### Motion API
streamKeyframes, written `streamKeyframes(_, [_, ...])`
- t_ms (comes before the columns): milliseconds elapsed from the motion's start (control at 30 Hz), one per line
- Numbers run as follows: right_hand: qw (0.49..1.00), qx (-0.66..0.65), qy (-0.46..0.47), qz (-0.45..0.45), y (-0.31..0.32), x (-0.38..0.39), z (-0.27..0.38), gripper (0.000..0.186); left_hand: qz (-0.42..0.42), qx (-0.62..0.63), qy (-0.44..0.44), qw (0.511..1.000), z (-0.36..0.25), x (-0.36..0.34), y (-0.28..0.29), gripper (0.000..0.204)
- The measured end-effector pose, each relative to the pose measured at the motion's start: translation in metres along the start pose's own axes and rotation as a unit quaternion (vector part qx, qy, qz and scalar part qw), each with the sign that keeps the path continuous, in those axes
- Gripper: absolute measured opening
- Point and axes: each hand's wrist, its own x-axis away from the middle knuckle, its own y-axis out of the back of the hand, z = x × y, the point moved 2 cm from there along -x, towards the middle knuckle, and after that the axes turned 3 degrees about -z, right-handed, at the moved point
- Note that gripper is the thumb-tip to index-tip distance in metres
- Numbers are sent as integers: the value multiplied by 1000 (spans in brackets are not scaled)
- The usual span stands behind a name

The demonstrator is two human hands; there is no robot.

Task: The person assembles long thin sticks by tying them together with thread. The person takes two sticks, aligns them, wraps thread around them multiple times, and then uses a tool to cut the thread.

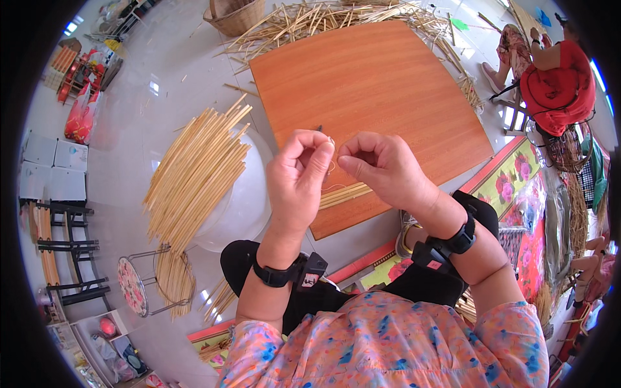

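My left hand is raised over the orange wooden board, thumb and index finger pinching a thin white thread. My right hand is just right of it, thumb and fingertips pressed together near the thread; what they hold is too small to make out. A row of straw sticks lies along the board's near edge below my hands. A small dark object behind my left hand is mostly hidden.
A straw pile rests on a white rounded basin. Loose straws and a basket lie beyond the board. A round stool stands at left. A seated person in red is at upper right; another person's leg shows lower right.
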Motion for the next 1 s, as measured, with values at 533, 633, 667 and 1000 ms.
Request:
streamKeyframes(533, [998,-45,33,-35,-2,-1,0,13,42,99,78,991,1,-2,1,14])
streamKeyframes(633, [990,-124,58,-17,0,-2,0,14,68,114,114,985,4,1,-3,15])
streamKeyframes(667, [991,-122,59,-11,0,-2,0,14,69,126,130,981,5,1,-4,15])
streamKeyframes(1000, [997,-45,51,-33,7,-4,5,15,106,203,175,958,10,1,-8,17])
